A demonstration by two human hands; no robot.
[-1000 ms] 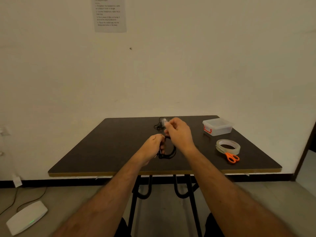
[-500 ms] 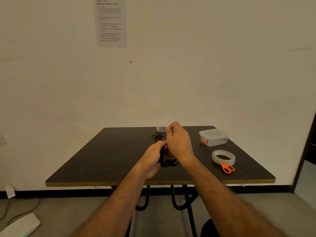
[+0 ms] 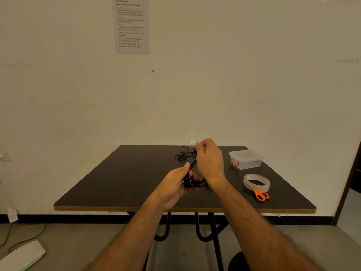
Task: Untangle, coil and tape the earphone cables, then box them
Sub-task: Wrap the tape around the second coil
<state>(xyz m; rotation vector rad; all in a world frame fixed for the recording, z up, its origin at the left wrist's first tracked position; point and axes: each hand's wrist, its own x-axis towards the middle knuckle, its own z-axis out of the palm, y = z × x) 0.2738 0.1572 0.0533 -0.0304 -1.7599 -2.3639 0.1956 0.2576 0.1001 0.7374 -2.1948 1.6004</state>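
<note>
coil [image 3: 192,181] gripped over table [image 3: 121,180] by left hand [image 3: 175,185] | right hand [image 3: 210,163] pinched on tape, looks like | tangle [image 3: 182,154] untouched at back | box [image 3: 245,159] still to be filled

This looks like a bare test or recording room set up for one exercise, not a home or a shop. A single dark tabletop [image 3: 121,178] on black metal legs stands against a plain, undecorated wall [image 3: 254,85]. High on that wall, above and left of the grip, hangs a printed sheet [image 3: 132,25] with a heading and numbered steps, too small to read in full. On the grey floor [image 3: 78,241], far below and left of the grip, lies a white device [image 3: 21,257] with a green light, and thin cords [image 3: 25,238] trail beside it. A dark skirting strip [image 3: 78,219] runs along the wall's foot.
</note>
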